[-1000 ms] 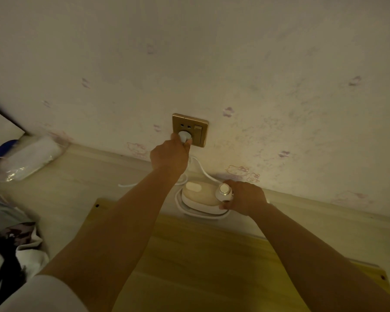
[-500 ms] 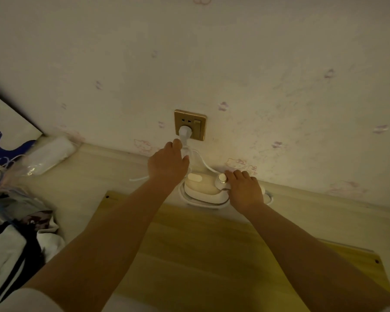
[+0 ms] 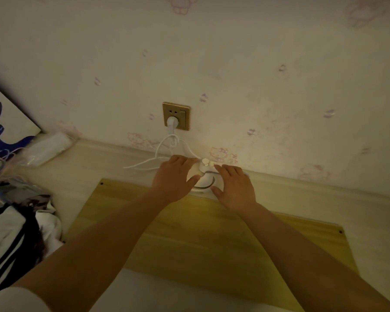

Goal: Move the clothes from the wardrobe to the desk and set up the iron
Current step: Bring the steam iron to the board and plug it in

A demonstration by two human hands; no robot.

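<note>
A small white iron (image 3: pixel 205 176) with a round knob on top sits on the desk (image 3: pixel 81 174) against the wall. My left hand (image 3: pixel 175 176) rests on its left side and my right hand (image 3: pixel 233 184) on its right side, both cupped around it. Its white plug (image 3: pixel 172 123) is seated in the gold wall socket (image 3: pixel 176 115), and the white cord (image 3: pixel 158 154) loops down to the desk. A heap of clothes (image 3: pixel 16 230), white with black stripes, lies at the left edge of the desk.
A yellow wooden board (image 3: pixel 203 235) lies flat on the desk under my forearms. A white roll in plastic (image 3: pixel 46 148) lies at the back left, beside a panel with a blue deer (image 3: pixel 2 131). Patterned wallpaper backs the desk.
My left hand let go of the plug, now seated in the socket, and came down onto the iron. My right hand stayed at the iron. The view tilted up a little.
</note>
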